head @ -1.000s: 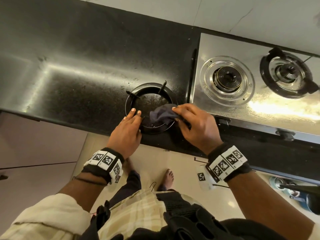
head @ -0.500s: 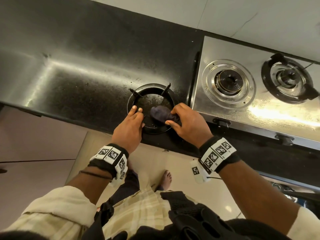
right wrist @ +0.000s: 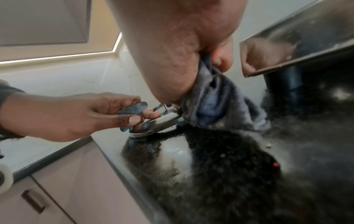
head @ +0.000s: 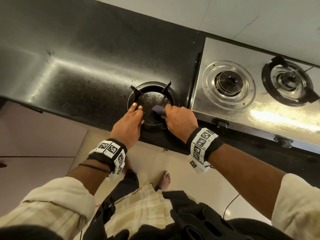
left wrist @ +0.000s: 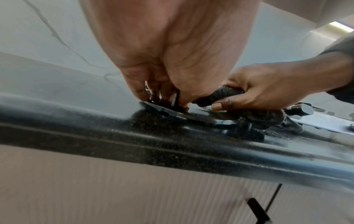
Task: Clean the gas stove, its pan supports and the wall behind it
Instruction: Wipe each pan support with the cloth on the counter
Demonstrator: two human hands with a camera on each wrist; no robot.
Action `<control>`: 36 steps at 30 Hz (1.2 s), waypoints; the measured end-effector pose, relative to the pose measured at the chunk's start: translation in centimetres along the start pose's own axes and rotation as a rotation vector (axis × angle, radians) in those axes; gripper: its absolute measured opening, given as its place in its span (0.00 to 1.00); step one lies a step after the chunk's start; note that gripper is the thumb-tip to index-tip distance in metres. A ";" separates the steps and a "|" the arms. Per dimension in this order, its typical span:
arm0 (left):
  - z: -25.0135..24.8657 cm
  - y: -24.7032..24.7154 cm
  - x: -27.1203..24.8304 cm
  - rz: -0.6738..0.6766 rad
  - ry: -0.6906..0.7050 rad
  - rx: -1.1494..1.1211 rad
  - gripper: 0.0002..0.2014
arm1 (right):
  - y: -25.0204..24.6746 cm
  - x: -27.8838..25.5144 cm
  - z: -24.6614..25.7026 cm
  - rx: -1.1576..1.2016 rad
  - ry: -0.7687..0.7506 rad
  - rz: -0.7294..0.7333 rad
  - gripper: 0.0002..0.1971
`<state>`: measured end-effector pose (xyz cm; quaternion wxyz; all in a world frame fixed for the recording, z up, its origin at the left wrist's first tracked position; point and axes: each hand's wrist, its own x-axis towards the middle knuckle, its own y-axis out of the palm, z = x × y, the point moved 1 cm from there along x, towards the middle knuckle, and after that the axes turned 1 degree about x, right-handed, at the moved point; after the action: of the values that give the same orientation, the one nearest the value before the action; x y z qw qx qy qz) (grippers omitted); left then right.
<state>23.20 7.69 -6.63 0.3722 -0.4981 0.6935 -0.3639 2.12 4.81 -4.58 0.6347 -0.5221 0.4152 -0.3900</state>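
Note:
A black pan support (head: 152, 83) lies on the black counter (head: 69, 70), just left of the steel gas stove (head: 259, 111). My left hand (head: 136, 113) grips its left rim, thumb and fingers pinching the ring (right wrist: 159, 122). My right hand (head: 170, 113) holds a bunched dark blue cloth (head: 158, 110) against the ring's right inner side. The cloth (right wrist: 210, 106) hangs from under that palm onto the counter. The stove's left burner (head: 228, 82) is bare; the right burner (head: 287, 82) carries its own black support. The pale wall (head: 242, 14) runs behind.
Two black knobs (head: 220, 122) (head: 284, 142) stick out of the stove's front. The counter's front edge (left wrist: 172, 144) lies right below my hands, with pale cabinet doors and a handle (right wrist: 32, 201) under it. My bare feet stand on the tiled floor (head: 152, 163).
My right hand has dragged the cloth from the ring's right rim inward and toward me. My left hand has kept its grip on the left rim.

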 end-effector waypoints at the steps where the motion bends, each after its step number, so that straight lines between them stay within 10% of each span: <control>1: -0.1 0.0 0.0 -0.003 0.000 0.003 0.21 | -0.1 0.1 0.0 0.027 0.005 -0.014 0.17; 14: -0.5 -1.5 1.2 0.023 -0.119 0.081 0.21 | 0.7 -7.1 -5.0 0.131 -0.123 0.256 0.16; 20: 0.6 -1.8 1.9 0.055 -0.057 0.131 0.22 | -1.6 -7.2 -5.0 0.468 0.124 -0.053 0.33; 29: 0.4 -1.2 2.0 0.019 -0.074 0.074 0.23 | 2.3 -4.7 -0.6 0.729 0.121 -0.100 0.19; 36: 1.6 -1.4 2.5 0.004 -0.002 0.184 0.21 | 2.3 -7.7 -3.4 0.360 -0.053 0.140 0.16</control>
<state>24.64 4.78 -6.54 0.4180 -0.4609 0.6577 -0.4246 -3.66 11.16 -6.32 0.7542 -0.3802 0.3572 -0.3988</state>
